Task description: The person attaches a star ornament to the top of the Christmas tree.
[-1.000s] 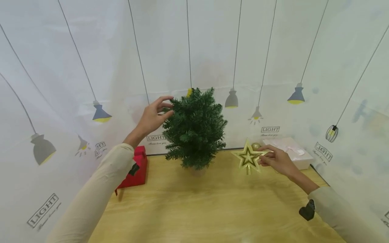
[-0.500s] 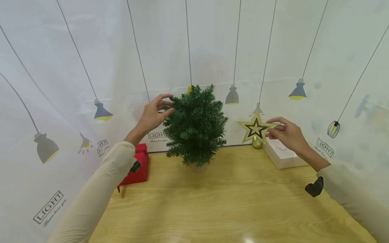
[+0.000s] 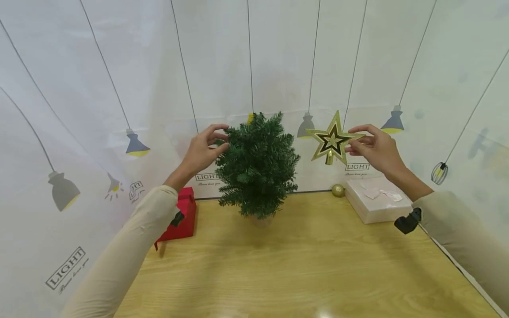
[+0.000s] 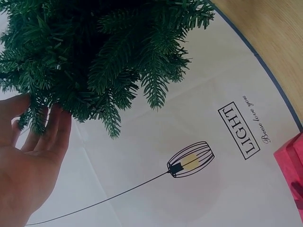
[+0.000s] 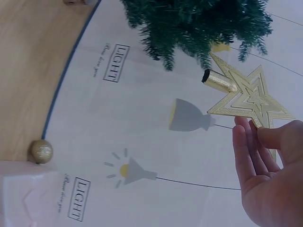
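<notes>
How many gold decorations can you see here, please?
2: the star, held in the right hand to the right of the tree, and the ball on the table, beside the pale box. Others could be hidden behind the tree.

Where the fingers of the left hand (image 4: 31, 172) meet the tree (image 4: 118, 52), needles hide the contact, so pinch or mere touch cannot be told; below those fingers, a sleeve (image 3: 139, 225) covers part of the red box (image 3: 188, 218). The right hand's (image 5: 278, 184) thumb hides part of one point of the gold star (image 5: 255, 98); below its fingers, the pale box (image 5: 19, 189) (whole in the head view) runs off the right wrist view's edge.
</notes>
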A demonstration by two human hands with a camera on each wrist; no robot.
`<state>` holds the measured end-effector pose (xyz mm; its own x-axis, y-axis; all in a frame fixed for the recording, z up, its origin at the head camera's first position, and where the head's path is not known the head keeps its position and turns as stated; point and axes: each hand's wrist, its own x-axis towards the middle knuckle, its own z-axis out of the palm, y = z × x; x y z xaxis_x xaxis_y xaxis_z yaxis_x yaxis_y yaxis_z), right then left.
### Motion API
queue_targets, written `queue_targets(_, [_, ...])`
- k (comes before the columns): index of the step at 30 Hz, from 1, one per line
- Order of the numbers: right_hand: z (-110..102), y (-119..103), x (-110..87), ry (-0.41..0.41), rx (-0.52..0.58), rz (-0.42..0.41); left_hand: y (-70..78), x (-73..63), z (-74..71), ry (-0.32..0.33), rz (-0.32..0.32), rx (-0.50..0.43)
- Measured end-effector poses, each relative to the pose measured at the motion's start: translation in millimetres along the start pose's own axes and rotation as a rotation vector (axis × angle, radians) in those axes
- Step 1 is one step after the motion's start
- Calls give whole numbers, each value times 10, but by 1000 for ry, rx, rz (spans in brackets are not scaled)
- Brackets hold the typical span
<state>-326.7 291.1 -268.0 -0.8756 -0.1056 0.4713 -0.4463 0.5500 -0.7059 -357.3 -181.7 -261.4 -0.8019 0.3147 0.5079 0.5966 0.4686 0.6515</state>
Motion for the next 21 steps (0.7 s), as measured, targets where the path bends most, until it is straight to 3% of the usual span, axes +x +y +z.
queue_targets(21, [17,-569,413,51,172,-67,3,-1,14,-7,21,10])
